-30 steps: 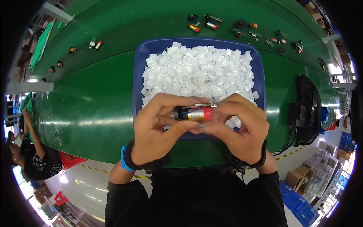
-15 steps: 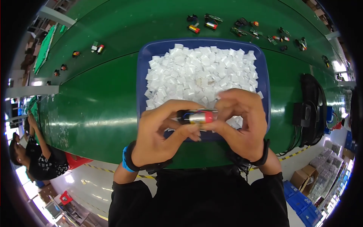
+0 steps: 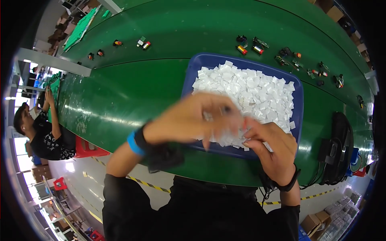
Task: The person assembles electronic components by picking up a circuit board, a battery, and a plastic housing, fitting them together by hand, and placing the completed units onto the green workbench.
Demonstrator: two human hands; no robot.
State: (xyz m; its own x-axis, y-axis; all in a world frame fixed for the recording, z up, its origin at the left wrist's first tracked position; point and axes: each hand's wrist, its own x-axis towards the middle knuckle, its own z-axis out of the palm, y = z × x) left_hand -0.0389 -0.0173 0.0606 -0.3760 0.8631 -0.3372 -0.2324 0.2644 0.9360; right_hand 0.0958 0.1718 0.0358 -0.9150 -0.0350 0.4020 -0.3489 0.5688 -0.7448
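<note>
Over the blue tray [image 3: 187,82], my left hand [image 3: 193,118] is smeared by motion, so its grip does not read clearly. Close to its fingertips, my right hand [image 3: 275,148] is bent into a pinch. A red bit of a cylindrical battery [image 3: 244,123] shows at the right fingertips; the rest of it is hidden or blurred behind the left fingers. Many small white square packets [image 3: 261,88] fill the tray below both hands.
Batteries with small circuit boards [image 3: 257,49] lie in loose groups along the far green bench [image 3: 169,34]. A black bag-like case [image 3: 341,130] stands at the right. On the left, a person [image 3: 46,134] sits at the bench.
My left hand has swung up and now covers most of the battery, which was plainly visible between both hands. The view has turned, shifting the tray and bench rightward.
</note>
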